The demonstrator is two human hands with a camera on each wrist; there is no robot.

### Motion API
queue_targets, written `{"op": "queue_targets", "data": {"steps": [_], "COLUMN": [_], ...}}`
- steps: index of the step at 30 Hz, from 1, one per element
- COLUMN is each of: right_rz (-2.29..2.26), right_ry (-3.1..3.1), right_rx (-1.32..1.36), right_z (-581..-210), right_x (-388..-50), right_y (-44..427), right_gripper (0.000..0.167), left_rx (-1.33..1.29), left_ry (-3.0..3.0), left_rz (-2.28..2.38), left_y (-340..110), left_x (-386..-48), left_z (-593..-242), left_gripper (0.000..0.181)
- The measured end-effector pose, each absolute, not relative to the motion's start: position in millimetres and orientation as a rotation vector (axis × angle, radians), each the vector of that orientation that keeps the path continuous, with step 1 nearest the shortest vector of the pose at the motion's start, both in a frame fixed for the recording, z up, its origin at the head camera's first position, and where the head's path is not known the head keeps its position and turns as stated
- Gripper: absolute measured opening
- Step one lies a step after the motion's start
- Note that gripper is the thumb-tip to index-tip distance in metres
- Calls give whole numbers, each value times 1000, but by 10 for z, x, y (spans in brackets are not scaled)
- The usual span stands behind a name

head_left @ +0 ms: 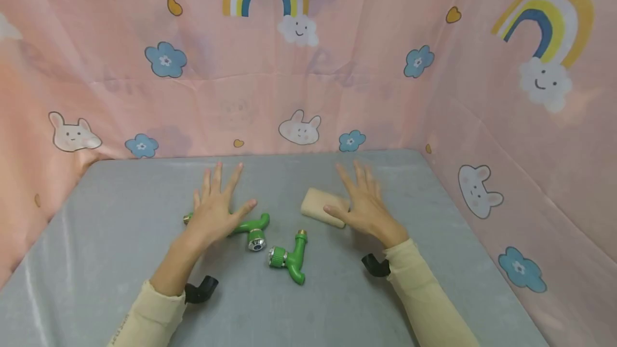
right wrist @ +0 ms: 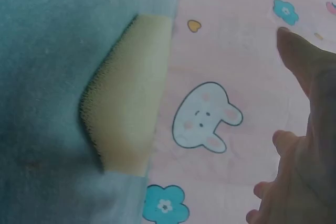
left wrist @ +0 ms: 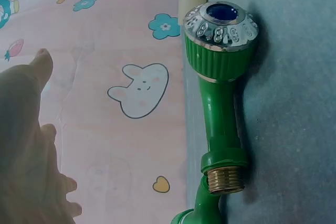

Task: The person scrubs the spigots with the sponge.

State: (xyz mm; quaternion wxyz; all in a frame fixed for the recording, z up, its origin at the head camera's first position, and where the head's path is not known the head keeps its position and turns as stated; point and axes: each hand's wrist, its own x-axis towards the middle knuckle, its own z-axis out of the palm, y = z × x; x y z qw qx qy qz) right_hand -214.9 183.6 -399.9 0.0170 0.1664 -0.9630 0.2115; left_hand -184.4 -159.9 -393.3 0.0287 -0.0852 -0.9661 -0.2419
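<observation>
My left hand, fingers spread, hovers over green-and-brass taps at the table's middle left. Partly behind it is a green tap with a chrome-topped knob; the hand hides whether the brass end at its left belongs to the same tap. Nearer me lies another green tap, its brass thread pointing away. In the left wrist view, a green tap shows its ribbed knob and brass thread. My right hand, also spread, is beside a beige block. In the right wrist view this block has a rough, dark-edged side.
The grey-covered table is enclosed at the back and sides by a pink printed curtain. Black angled pieces stick out at the left cuff and the right cuff.
</observation>
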Motion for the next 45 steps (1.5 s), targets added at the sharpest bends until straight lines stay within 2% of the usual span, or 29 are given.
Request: {"op": "queue_targets", "data": {"steps": [9, 16, 21, 26, 33, 39, 45], "right_rz": [683, 751, 771, 779, 827, 729, 729], "right_ry": [-3034, -3065, -3063, -3083, -3134, -3159, -3147], "right_rx": [630, 664, 714, 744, 779, 806, 795], "right_z": [-4084, -4128, -4130, -4149, -4235, -4273, -4319], "right_x": [-2165, -2189, -2208, -2213, -2198, -2195, -2222], "right_y": [1834, 1834, 1837, 1841, 1837, 1833, 1832], "right_gripper": [94, 95, 95, 96, 92, 79, 71], "left_rx": [-376, -520, -770, -1040, -1196, -1170, -1149], "left_ry": [-2944, -2924, -2878, -2921, -3067, -3080, -3066], "left_rz": [-865, -1071, -1287, -1414, -1185, -907, -851], "left_y": [-1682, -1740, -1626, -1459, -1287, -1210, -1199], "left_x": [-1872, -1910, -1883, -1835, -1758, -1701, -1681], "left_z": [-3948, -3954, -3970, -4027, -4144, -4223, -4228], "left_gripper": [83, 69, 62, 63, 61, 51, 37]}}
